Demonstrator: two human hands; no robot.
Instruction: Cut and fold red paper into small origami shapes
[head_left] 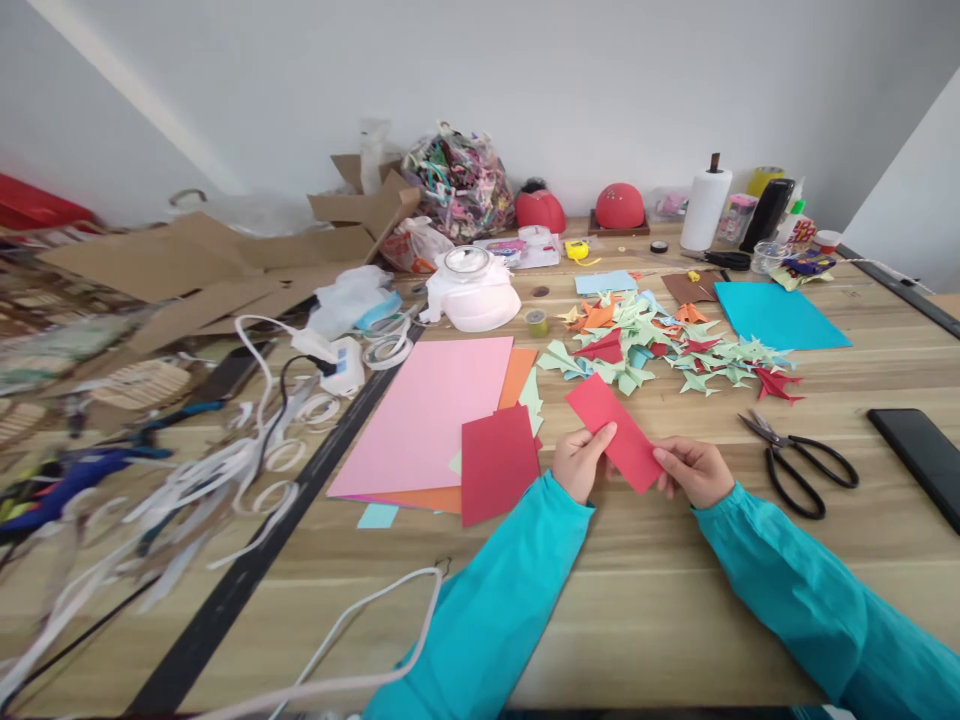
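Observation:
A narrow rectangle of red paper (611,425) is held tilted above the wooden table. My left hand (581,460) pinches its left long edge, thumb on top. At the lower right end, my right hand (694,470) grips it between thumb and fingers; some fingertips are hidden beneath. Left of my left hand lies a darker red sheet (500,465), overlapping a large pink sheet (435,400) with orange paper (519,375) under it. Beyond the red paper spreads a pile of folded paper shapes (660,345), mostly pale green. Black-handled scissors (799,460) rest right of my right hand, blades parted.
A black phone (919,460) lies at the right edge. Behind the pile is a blue sheet (780,315). White cables (255,470) and a power strip (343,367) crowd the left. Cardboard (202,260), a stuffed plastic bag (461,185) and a paper roll (705,210) stand at the back.

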